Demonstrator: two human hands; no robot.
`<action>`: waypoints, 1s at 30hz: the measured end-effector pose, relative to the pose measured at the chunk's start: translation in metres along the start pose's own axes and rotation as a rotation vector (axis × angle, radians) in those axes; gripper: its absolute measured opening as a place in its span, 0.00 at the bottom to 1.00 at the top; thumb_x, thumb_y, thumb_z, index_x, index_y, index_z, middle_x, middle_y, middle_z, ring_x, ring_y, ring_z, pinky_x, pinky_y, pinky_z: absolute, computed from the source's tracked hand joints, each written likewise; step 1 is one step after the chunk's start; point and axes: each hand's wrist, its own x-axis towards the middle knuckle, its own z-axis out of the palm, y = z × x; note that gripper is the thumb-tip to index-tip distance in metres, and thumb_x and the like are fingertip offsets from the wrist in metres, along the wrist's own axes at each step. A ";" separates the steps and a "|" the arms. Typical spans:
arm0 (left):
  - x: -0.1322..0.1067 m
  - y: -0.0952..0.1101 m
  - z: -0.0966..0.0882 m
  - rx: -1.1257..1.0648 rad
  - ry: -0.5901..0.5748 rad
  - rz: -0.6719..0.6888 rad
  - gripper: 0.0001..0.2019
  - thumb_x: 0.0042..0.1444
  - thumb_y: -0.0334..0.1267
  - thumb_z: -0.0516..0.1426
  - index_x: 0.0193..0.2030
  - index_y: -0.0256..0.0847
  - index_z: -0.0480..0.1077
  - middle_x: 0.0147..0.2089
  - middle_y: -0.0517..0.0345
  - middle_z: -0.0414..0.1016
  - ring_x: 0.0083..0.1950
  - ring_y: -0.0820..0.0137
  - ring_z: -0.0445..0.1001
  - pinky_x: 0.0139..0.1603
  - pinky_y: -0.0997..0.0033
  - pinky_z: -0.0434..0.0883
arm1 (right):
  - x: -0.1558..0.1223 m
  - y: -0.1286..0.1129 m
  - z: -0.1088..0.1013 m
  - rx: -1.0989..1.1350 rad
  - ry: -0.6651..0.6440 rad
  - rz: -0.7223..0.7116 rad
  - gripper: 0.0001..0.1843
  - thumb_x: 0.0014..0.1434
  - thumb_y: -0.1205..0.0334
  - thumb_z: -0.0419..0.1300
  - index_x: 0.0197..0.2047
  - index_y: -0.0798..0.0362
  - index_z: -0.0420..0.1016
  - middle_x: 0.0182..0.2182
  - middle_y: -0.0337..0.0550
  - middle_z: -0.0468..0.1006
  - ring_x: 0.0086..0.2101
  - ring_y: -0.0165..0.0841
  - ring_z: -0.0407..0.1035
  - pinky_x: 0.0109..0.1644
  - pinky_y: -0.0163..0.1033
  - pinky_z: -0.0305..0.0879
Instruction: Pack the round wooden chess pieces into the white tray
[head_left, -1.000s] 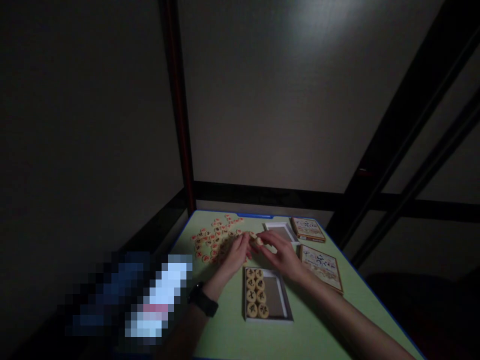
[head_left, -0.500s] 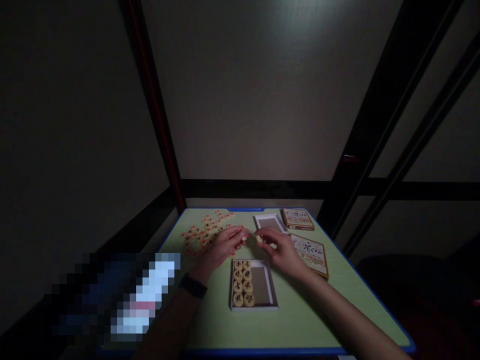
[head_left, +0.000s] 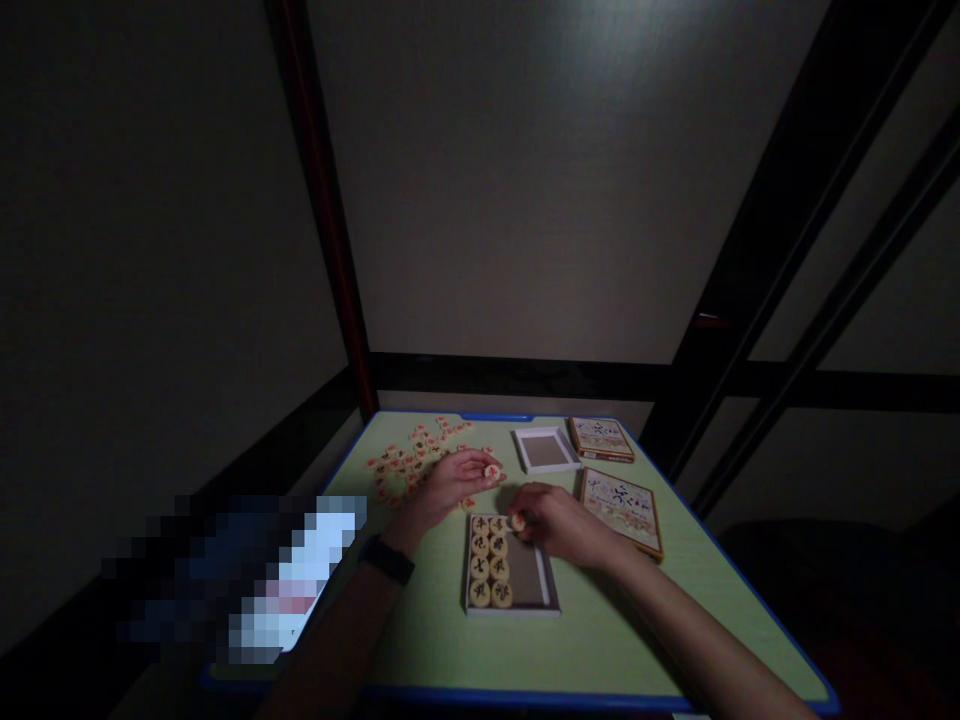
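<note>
My left hand (head_left: 459,480) is closed on a round Chinese chess piece (head_left: 492,472) with a red character, held above the table. With my right hand (head_left: 551,522) I pinch a second red-marked piece (head_left: 518,522) at the far edge of a shallow open box (head_left: 551,590). Two columns of black-marked pieces (head_left: 480,567) lie in the left part of that box, characters up. Beyond and left of my left hand, many loose pieces (head_left: 409,462) are scattered, most with red characters.
A second shallow tray (head_left: 545,450) sits at the back of the green table (head_left: 615,640). Two printed boxes or lids (head_left: 622,505) (head_left: 600,438) lie along the right side. A wall (head_left: 510,220) rises behind the table.
My right hand has moved down and toward me, bringing its piece to the box. My left hand has turned, so the red face of its piece now shows.
</note>
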 end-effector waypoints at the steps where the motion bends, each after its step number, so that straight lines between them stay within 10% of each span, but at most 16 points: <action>1: 0.001 0.000 -0.001 0.016 -0.003 -0.013 0.23 0.36 0.40 0.74 0.39 0.36 0.74 0.41 0.53 0.78 0.43 0.68 0.77 0.51 0.66 0.71 | 0.000 0.002 0.001 -0.006 -0.004 -0.011 0.16 0.44 0.81 0.60 0.34 0.53 0.78 0.33 0.42 0.77 0.36 0.34 0.72 0.40 0.34 0.66; 30: 0.007 -0.009 -0.006 0.089 0.002 -0.052 0.25 0.33 0.38 0.75 0.40 0.35 0.76 0.42 0.50 0.80 0.42 0.68 0.77 0.49 0.65 0.73 | 0.000 0.005 0.010 0.056 -0.026 0.087 0.18 0.45 0.80 0.65 0.39 0.52 0.77 0.27 0.38 0.77 0.34 0.35 0.70 0.37 0.34 0.62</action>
